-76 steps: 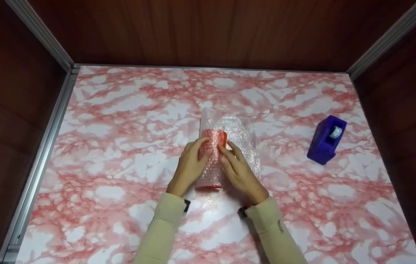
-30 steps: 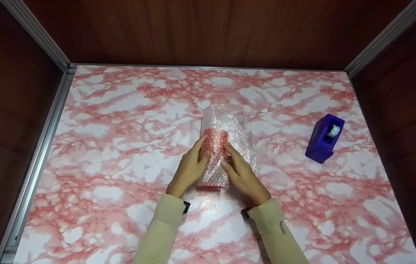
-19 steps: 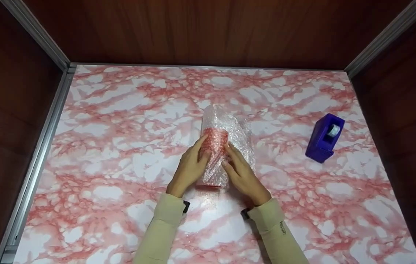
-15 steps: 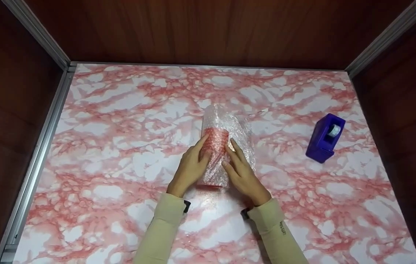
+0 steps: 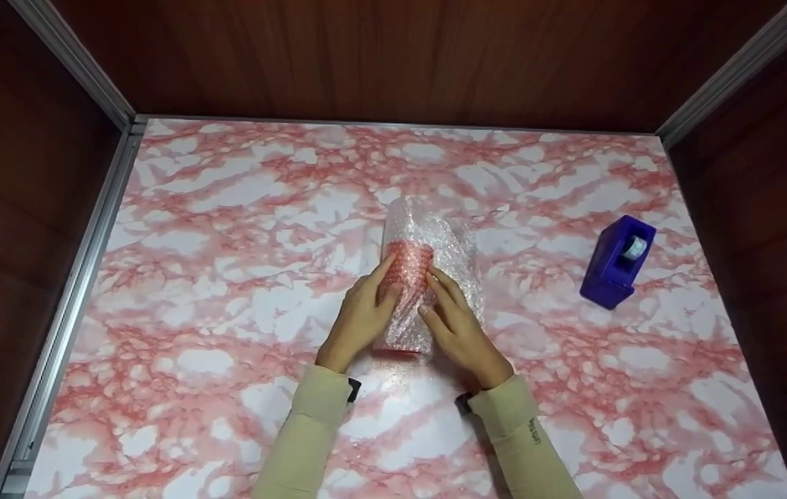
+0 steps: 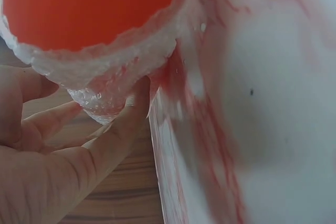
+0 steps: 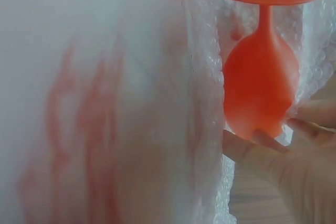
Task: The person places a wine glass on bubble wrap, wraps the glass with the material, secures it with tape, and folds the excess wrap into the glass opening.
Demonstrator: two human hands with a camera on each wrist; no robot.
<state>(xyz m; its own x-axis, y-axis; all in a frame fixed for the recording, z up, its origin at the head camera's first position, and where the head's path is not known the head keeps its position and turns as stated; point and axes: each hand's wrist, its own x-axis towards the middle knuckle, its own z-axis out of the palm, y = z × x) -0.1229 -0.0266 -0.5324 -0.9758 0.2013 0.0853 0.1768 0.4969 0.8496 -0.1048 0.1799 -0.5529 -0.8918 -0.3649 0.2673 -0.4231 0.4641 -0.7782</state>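
Note:
An orange-red goblet [image 7: 260, 82] lies on its side, rolled in clear bubble wrap [image 5: 454, 253]. In the right wrist view its round foot, thin stem and bowl show inside the wrap. My left hand [image 5: 358, 315] holds the roll from the left, thumb on top and fingers along the side. Opposite it, my right hand [image 5: 461, 333] grips the right side, its fingers at the bowl in the right wrist view. The left wrist view looks at one orange end [image 6: 94, 9] of the goblet, ringed by wrap. A loose stretch of wrap spreads flat to the right, partly behind my right hand.
A purple tape dispenser [image 5: 608, 274] with a roll of clear tape [image 5: 635, 248] stands on the right of the red-and-white marbled table [image 5: 227, 277]. Dark wood panels [image 5: 393, 62] in metal frames enclose the back and both sides.
The bare orange edge seen earlier on the goblet's right is now covered by wrap. The roll has shifted slightly right, and my right fingers have moved a little along its side.

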